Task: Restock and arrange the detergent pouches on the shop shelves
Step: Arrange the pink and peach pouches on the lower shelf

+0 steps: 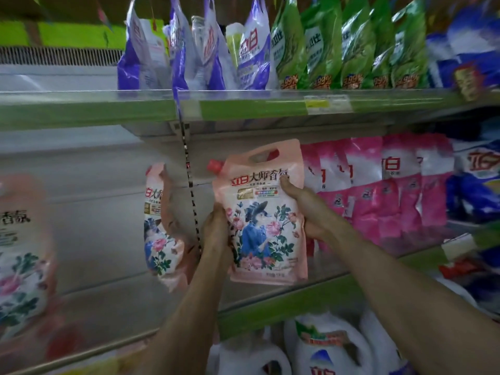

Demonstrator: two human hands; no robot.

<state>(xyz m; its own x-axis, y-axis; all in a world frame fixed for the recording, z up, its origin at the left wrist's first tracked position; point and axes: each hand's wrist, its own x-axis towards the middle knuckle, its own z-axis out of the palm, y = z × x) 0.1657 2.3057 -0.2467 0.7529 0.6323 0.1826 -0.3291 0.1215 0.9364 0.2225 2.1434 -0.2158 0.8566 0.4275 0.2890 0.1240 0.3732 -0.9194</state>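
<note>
Peach pouch [266, 226]: upright, held before the middle shelf [284, 296] — just left of the pink pouches [392, 185]
Left hand [216, 226]: fingers curled round its left edge
Right hand [303, 204]: grips the right edge — thumb on front

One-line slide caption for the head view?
Left hand and right hand grip a peach floral detergent pouch at the middle shelf, beside the pink pouches.

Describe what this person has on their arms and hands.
Nothing worn shows. The left hand and right hand have no gloves or rings; the left forearm and right forearm are bare to the frame's edge, with no sleeve, watch or bracelet.
</note>
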